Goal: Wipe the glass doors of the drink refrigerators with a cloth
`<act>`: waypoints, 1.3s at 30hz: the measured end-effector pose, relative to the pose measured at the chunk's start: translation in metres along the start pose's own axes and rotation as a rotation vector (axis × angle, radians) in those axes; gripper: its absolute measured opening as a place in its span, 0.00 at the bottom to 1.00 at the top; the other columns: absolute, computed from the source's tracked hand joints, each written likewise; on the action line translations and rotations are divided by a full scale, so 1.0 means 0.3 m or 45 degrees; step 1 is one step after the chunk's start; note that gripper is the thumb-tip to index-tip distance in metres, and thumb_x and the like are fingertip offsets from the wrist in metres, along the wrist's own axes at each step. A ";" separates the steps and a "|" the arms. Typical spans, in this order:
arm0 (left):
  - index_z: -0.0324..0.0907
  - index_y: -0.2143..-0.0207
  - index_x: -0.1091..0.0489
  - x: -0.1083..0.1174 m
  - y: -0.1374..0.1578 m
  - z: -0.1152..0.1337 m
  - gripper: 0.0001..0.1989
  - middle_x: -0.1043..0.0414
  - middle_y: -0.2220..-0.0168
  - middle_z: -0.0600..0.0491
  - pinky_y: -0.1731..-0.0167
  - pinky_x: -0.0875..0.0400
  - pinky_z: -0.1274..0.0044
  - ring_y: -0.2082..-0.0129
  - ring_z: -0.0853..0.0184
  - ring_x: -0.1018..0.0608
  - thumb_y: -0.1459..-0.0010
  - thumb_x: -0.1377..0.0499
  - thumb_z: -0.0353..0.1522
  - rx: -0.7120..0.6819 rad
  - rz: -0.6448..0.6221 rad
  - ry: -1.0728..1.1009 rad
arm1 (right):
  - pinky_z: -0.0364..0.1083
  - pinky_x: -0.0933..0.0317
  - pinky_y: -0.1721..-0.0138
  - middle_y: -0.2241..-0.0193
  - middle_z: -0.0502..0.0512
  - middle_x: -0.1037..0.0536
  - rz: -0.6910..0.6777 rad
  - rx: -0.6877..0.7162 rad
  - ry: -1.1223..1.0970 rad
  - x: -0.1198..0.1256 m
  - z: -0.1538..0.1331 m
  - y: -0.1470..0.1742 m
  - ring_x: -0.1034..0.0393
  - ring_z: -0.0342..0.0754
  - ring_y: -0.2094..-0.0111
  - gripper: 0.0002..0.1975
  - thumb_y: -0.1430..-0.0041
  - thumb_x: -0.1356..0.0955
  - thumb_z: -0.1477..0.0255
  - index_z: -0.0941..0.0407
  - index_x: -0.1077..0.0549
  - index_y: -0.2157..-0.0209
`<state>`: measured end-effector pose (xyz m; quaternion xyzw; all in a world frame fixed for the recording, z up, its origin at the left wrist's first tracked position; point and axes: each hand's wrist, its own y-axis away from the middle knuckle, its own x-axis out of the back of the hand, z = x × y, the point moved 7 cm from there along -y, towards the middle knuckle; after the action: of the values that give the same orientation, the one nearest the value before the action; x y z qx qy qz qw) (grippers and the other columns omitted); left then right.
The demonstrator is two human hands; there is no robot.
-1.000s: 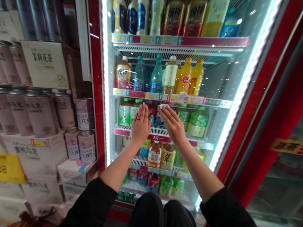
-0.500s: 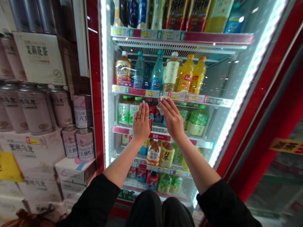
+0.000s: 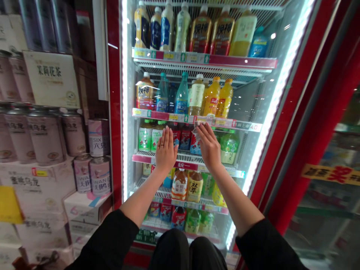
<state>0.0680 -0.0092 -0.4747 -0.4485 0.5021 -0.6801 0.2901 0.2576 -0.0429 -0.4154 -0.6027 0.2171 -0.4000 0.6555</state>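
Observation:
My left hand (image 3: 165, 152) lies flat against the glass door (image 3: 247, 99) of a lit drinks cooler, its fingers stretched up and a dark ring on one of them. Nothing is held in it. To its right, my right hand (image 3: 209, 146) presses a crumpled white tissue (image 3: 197, 129) to the same glass, with part of the tissue showing past the fingertips. Behind the glass, level with my hands, stand bottles with green labels (image 3: 144, 138) and red-and-blue labels (image 3: 195, 145).
Shelves inside the cooler hold more bottles, such as orange drinks (image 3: 213, 95). Left of the red frame (image 3: 114, 112) are stacked boxes (image 3: 52, 78) and tall cans (image 3: 42, 135). A second red-framed cooler stands at right, with a yellow strip sign (image 3: 332, 174). My knees are bent below.
My view has tilted up and turned slightly, so the shelves sit lower and more of the top row shows. The right hand with the tissue has shifted slightly right; the left stays flat.

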 end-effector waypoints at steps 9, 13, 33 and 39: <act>0.53 0.19 0.84 0.051 -0.004 -0.002 0.39 0.74 0.18 0.65 0.16 0.60 0.61 0.18 0.64 0.63 0.22 0.61 0.41 0.046 -0.216 0.101 | 0.58 0.33 0.25 0.30 0.55 0.25 -0.265 0.169 -0.015 0.073 0.010 0.114 0.38 0.58 0.25 0.32 0.23 0.38 0.80 0.45 0.35 0.24; 0.53 0.21 0.88 0.060 -0.005 0.023 0.41 0.75 0.19 0.65 0.16 0.58 0.60 0.19 0.62 0.63 0.23 0.60 0.41 0.026 -0.239 0.106 | 0.59 0.32 0.26 0.32 0.55 0.23 -0.112 0.076 0.019 0.107 0.065 0.084 0.35 0.58 0.26 0.33 0.24 0.38 0.81 0.43 0.33 0.25; 0.41 0.18 0.75 -0.071 0.017 0.194 0.39 0.64 0.17 0.47 0.17 0.50 0.58 0.18 0.56 0.55 0.21 0.55 0.35 -0.149 -0.158 0.081 | 0.59 0.33 0.25 0.31 0.54 0.23 -0.144 -0.025 0.029 0.125 0.090 0.108 0.37 0.57 0.24 0.27 0.22 0.39 0.80 0.49 0.26 0.30; 0.45 0.20 0.84 -0.081 0.026 0.192 0.42 0.62 0.17 0.48 0.19 0.46 0.57 0.18 0.56 0.52 0.20 0.55 0.36 -0.216 -0.109 0.027 | 0.61 0.35 0.24 0.28 0.50 0.27 -0.119 0.014 -0.004 0.007 0.016 0.027 0.42 0.55 0.22 0.31 0.23 0.39 0.82 0.47 0.32 0.26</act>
<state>0.1298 -0.0157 -0.4844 -0.4853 0.5413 -0.6516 0.2165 0.2647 -0.0421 -0.4219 -0.6093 0.1855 -0.4303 0.6397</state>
